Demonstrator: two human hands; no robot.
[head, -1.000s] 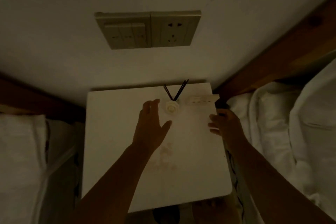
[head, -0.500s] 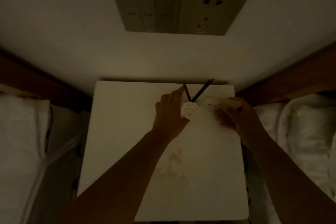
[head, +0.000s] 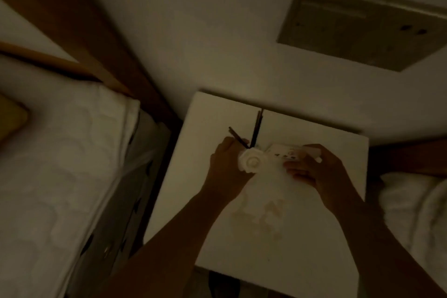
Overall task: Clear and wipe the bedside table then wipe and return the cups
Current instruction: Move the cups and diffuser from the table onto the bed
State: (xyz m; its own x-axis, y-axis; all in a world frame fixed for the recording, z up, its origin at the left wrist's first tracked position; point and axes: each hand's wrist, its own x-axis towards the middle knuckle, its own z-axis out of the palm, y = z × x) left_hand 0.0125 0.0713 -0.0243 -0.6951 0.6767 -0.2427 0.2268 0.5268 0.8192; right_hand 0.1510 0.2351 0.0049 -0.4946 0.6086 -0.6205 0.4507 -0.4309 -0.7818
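White diffuser jar (head: 251,163) holding dark reed sticks (head: 256,129), left hand (head: 226,167) gripping

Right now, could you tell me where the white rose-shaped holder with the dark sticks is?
In the head view, the rose-shaped holder is near the bedside table's back edge, gripped by the left hand.

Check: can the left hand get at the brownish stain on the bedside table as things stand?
Probably yes. The stain lies on bare tabletop with nothing covering it, just toward the person from the left hand. But that hand is closed on a white flower-shaped reed diffuser, so it would need freeing first.
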